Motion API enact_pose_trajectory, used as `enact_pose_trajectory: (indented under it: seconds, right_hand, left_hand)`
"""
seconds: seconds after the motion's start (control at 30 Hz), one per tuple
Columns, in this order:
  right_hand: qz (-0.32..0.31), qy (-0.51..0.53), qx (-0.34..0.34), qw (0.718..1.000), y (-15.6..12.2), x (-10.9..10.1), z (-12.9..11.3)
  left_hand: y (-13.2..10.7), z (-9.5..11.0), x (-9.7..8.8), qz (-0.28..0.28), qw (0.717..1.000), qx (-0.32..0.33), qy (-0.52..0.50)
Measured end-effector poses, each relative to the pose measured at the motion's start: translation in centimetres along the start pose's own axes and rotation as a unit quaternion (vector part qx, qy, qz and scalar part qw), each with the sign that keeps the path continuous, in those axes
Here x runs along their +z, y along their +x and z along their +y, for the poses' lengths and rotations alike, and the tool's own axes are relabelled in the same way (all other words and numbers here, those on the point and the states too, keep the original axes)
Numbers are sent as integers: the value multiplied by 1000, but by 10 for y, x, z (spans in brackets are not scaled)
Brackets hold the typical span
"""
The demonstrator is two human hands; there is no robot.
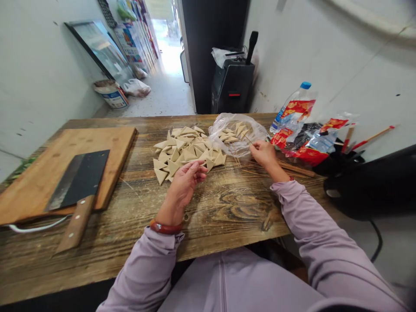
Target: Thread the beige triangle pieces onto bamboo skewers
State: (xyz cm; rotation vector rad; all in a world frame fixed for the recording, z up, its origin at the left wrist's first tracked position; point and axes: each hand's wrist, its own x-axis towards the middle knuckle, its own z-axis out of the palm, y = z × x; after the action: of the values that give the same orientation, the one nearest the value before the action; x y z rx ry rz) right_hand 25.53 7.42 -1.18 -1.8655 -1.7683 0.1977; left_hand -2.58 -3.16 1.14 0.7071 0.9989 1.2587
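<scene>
Along the near side of the wooden table [234,210], the person's left hand [188,180] reaches in from below, at the near edge of a loose pile of folded beige triangles [185,147]. Its fingers are curled, with the thumb close to them; whether they pinch one of the pieces cannot be told, since the pile shows the same colour right behind the fingertips.

A little farther over and to the right, the right hand [264,155] has thumb and fingers together on a thin stick [247,139]. That stick's long axis slants forward and to the left, away from the body, so its free end points over the clear plastic bag [255,126] and not toward the left hand. This angle seems to be the relation that counts most: the pile lies to the left of the stick's grip, the left hand is the nearer one to it, and the two hands are well apart. More sticks [297,168] lie beside the right wrist.

Beyond the right hand, the bag holds further triangles, just beside the pile's right side. Past it stands a bottle [290,108] with a blue cap.
</scene>
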Motion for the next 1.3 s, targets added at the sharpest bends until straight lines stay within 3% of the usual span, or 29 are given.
enact_pose_trajectory:
  seconds: [0.17, 0.27, 0.47, 0.57, 0.73, 0.93, 1.3]
  right_hand:
    - [38, 141, -32, 989, -34, -20, 7]
    - [15, 202, -67, 977, -58, -30, 8]
    - [13, 160, -131, 978, -91, -32, 2]
    - [26, 141, -183, 973, -97, -28, 1]
    - [-6, 123, -250, 960, -105, -25, 4]
    - [-19, 128, -344, 930, -112, -25, 6]
    - [-51, 120, -384, 914, -114, -21, 5]
  left_hand:
    - [1, 0, 0, 5, 1000, 0, 3]
    - [1, -1, 0, 2, 1000, -1, 4]
    - [0, -2, 1, 4, 1000, -1, 3]
    - [0, -4, 3, 3, 1000, -1, 9]
    - [0, -9, 6, 3, 1000, 11, 6]
    - [1, -13, 7, 14, 998, 22, -57]
    - [3, -16, 8, 44, 992, 83, -89]
